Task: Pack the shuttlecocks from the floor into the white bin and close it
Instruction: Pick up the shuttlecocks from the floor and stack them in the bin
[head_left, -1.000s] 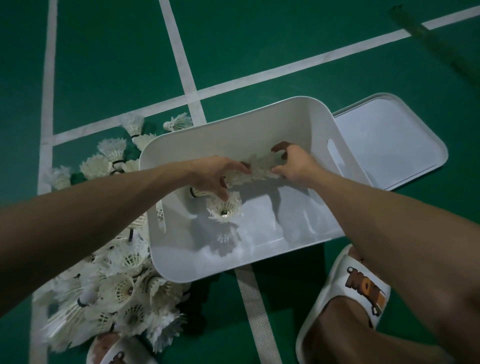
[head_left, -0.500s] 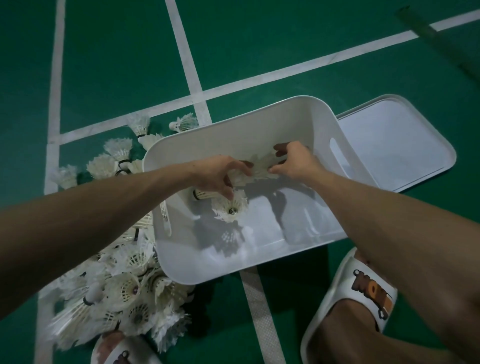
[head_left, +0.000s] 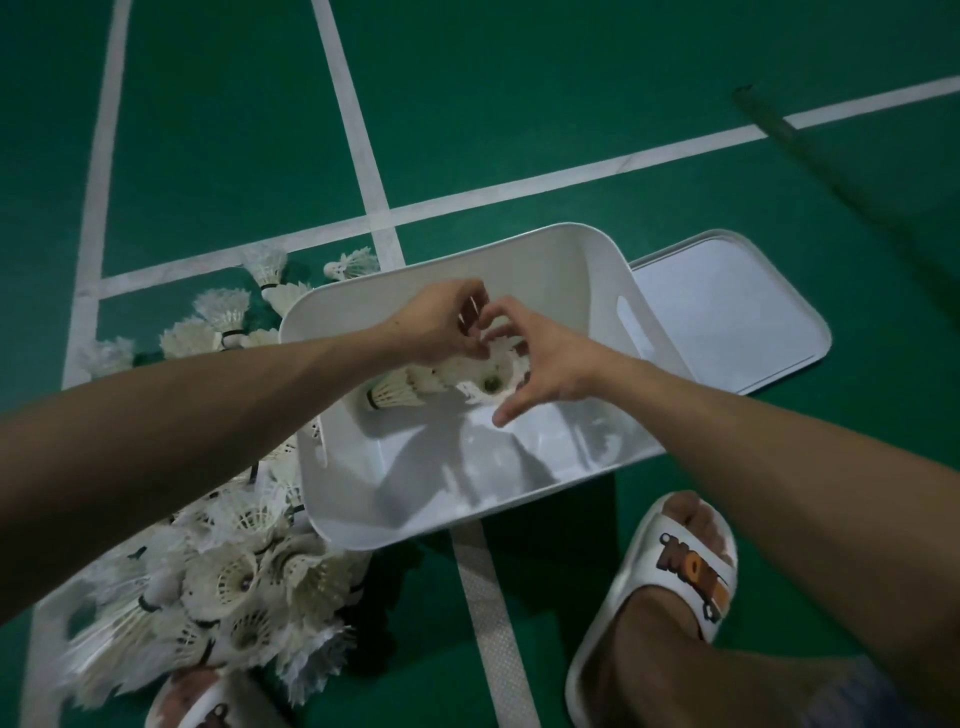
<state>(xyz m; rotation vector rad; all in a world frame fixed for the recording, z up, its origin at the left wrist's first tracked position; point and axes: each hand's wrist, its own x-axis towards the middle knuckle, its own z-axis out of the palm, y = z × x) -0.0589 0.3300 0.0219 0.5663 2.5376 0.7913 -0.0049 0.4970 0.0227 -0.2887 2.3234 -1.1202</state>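
Settling a few shuttlecocks (head_left: 470, 376) into the bin (head_left: 561, 260) is looking like the step in hand. They are lying low inside it, toward its twelve o'clock wall, and one is poking out sideways toward nine o'clock.

The left hand (head_left: 441, 327) is reaching in from eight o'clock. Its fingers are curling down onto the feathers and appear to be pinching them. The right hand (head_left: 556, 374) is coming in from four o'clock. Its fingers are standing apart and fairly straight, cupping the three o'clock side of the cluster with the thumb pointing down, gripping nothing.

Most of the job is waiting. A big pile (head_left: 223, 577) is sprawling on the floor (head_left: 519, 104) from the bin's seven o'clock round to its eleven o'clock, pressing against the wall there. The lid (head_left: 727, 317) is lying flat at the bin's three o'clock, tucked just beside it. A slipper (head_left: 691, 566) is sitting at five o'clock, and a second is peeking in at the bottom edge.

The next move is probably calling for both hands to let go and swing to the pile for another handful. The feathers are looking light and springy, so gentle scooping will likely be suiting them better than squeezing. Closing is coming last.
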